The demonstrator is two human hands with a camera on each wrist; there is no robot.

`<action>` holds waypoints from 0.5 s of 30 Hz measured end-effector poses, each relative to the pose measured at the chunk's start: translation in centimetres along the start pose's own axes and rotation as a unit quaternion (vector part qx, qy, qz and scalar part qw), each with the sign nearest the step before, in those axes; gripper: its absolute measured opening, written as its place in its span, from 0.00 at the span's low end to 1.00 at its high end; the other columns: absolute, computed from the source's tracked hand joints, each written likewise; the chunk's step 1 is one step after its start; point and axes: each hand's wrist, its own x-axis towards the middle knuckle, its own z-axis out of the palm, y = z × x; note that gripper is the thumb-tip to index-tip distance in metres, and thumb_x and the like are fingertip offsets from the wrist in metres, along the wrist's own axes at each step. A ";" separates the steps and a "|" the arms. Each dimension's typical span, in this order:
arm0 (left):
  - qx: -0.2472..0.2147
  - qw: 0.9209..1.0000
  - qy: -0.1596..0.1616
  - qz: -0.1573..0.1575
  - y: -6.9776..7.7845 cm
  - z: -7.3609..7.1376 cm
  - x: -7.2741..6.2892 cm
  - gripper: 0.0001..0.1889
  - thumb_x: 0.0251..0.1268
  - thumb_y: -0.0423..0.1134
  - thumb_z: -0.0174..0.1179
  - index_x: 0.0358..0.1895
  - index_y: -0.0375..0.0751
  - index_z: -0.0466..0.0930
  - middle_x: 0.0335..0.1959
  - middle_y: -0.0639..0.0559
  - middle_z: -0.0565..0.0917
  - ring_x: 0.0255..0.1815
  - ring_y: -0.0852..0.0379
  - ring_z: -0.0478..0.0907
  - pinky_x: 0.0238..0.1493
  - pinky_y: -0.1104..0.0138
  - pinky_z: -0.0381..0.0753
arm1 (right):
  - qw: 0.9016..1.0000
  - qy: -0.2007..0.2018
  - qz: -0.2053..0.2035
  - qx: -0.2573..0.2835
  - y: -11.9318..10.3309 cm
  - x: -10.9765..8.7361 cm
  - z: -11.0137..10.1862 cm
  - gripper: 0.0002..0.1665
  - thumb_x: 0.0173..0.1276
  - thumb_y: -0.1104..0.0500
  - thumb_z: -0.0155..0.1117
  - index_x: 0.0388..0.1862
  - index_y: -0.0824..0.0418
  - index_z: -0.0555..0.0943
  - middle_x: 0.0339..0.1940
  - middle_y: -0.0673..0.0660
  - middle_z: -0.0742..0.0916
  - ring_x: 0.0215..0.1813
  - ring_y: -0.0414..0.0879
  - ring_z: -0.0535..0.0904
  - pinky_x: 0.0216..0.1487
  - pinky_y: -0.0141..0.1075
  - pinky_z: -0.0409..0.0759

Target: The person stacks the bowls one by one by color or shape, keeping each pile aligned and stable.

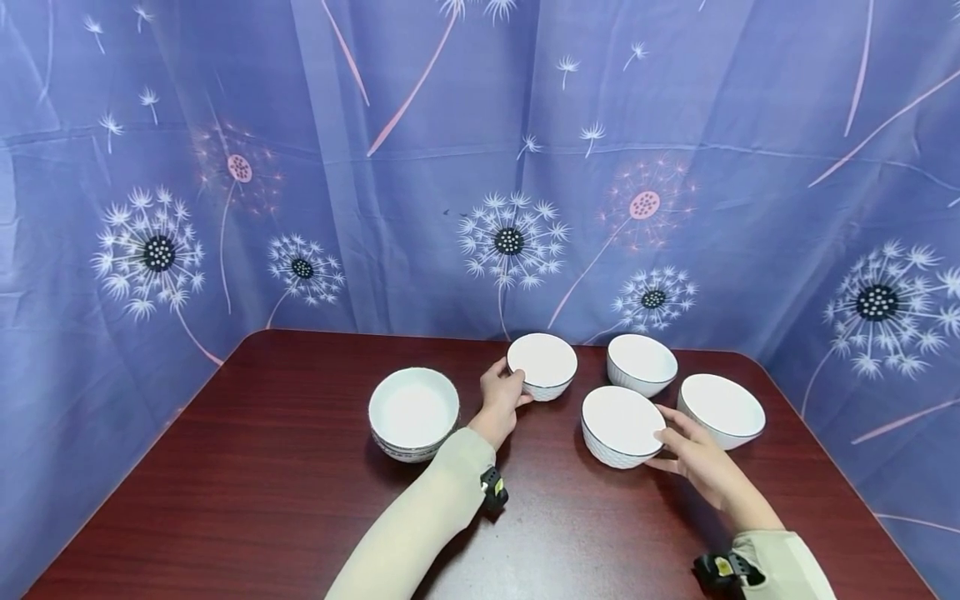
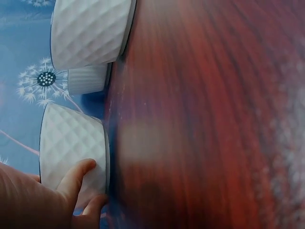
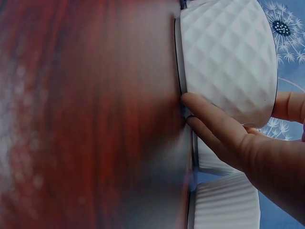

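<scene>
My left hand [image 1: 502, 402] grips the left side of a white bowl [image 1: 543, 362] with a thin dark rim near the table's back edge. Raised diamonds cover that bowl's outer wall [image 2: 74, 143] in the left wrist view. Closer to me and to the right, my right hand [image 1: 699, 460] holds a second diamond-patterned white bowl [image 1: 619, 423], thumb at the rim and fingers low on the outside. In the right wrist view, fingertips [image 3: 193, 100] lie by this bowl's base; whether it touches the table cannot be told. Both bowls are upright.
Two ribbed white bowls stand right of the held ones, one at the back [image 1: 641, 363] and one by the right hand [image 1: 722, 407]. A stack of bowls [image 1: 414, 410] sits left of the left hand. A blue dandelion curtain [image 1: 420, 208] hangs behind the dark red table [image 1: 285, 467].
</scene>
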 end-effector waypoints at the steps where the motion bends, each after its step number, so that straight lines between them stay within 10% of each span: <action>1: -0.001 1.000 -0.001 0.001 0.1 0.0 -0.1 0.28 0.63 0.23 0.48 0.69 0.26 0.62 0.64 0.26 0.68 0.55 0.42 0.76 0.39 0.54 0.84 | 1.000 -0.001 0.000 0.000 0.0 0.0 0.0 0.35 0.75 0.66 0.41 0.73 0.77 0.42 0.68 0.76 0.57 0.46 0.32 0.76 0.50 0.45 0.81; 15: 0.024 1.000 -0.009 0.000 1.0 0.2 -1.5 0.28 0.63 0.22 0.48 0.69 0.26 0.62 0.64 0.27 0.69 0.54 0.42 0.76 0.37 0.56 0.84 | 1.000 -0.003 0.002 0.000 -0.1 -0.1 0.0 0.35 0.75 0.65 0.41 0.73 0.76 0.42 0.69 0.77 0.56 0.47 0.32 0.76 0.50 0.44 0.81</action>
